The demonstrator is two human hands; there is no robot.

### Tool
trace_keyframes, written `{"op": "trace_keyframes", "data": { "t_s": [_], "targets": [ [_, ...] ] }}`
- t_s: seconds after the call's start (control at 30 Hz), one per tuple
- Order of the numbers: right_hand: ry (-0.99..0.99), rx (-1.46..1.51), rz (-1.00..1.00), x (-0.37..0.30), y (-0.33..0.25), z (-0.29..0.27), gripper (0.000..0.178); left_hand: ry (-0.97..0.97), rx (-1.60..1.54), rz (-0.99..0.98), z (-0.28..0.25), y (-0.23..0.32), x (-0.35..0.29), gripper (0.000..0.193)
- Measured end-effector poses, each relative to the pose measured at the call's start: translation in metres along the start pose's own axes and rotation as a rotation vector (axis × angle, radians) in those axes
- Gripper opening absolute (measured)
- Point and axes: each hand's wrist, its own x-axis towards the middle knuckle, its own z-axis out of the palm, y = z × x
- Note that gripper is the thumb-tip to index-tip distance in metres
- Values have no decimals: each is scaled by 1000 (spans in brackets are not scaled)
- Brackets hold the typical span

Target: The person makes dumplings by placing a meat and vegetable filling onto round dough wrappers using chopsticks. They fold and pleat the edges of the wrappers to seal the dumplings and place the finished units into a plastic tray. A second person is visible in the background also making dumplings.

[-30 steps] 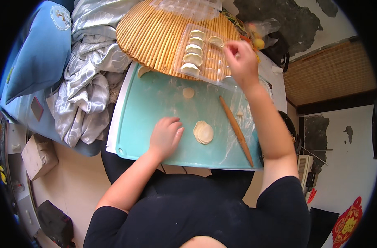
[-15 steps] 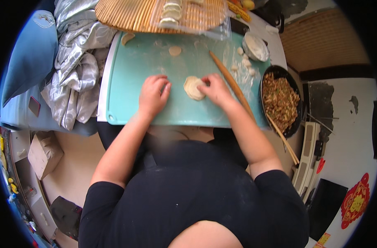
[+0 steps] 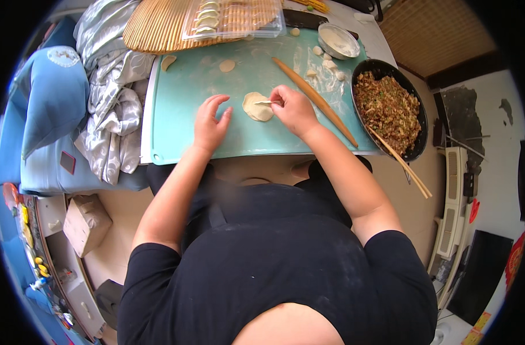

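Round pale dough wrappers [image 3: 254,108] lie in a small pile on the turquoise board [image 3: 182,129]. My right hand [image 3: 295,113] pinches the top wrapper at its right edge and holds it raised, nearly edge-on, above the pile. To the left of the pile my left hand [image 3: 212,122] hovers with its fingers apart and nothing in it. A wooden rolling pin [image 3: 317,102] lies slanted on the board, right of my right hand. One more flat dough disc [image 3: 226,66] sits farther back. A folded dumpling [image 3: 168,62] rests near the board's far left corner.
At the right stands a black pan [image 3: 424,123] of minced filling [image 3: 387,106], chopsticks [image 3: 401,164] across its near rim. Behind are a bowl of flour [image 3: 338,41], small dough pieces [image 3: 329,64], a knife [image 3: 304,19], and a clear tray [image 3: 233,29] of dumplings on a round woven mat [image 3: 150,29].
My right hand has lifted the top wrapper's edge off the pile. My left hand's fingers have spread a little. The whole view has shifted slightly.
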Motion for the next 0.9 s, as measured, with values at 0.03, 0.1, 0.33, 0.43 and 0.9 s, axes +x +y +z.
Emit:
{"op": "trace_keyframes", "data": {
  "t_s": [0.03, 0.1, 0.33, 0.43, 0.9],
  "targets": [
    [-22, 149, 70, -5, -7, -5, 13, -10, -127, -78, 5, 15, -3, 32],
    [-42, 282, 27, -19, -20, -17, 16, -193, -518, -169, 15, 50, -2, 38],
    [60, 143, -199, -69, -28, -79, 19, -661, -449, -559, 28, 123, 10, 21],
    [298, 369, 104, -109, -6, -103, 15, -593, -699, -728, 38, 126, 3, 25],
    [1107, 680, 441, -231, 51, -196, 40, -716, -1590, -968, 95, 161, 9, 43]
  ]
}}
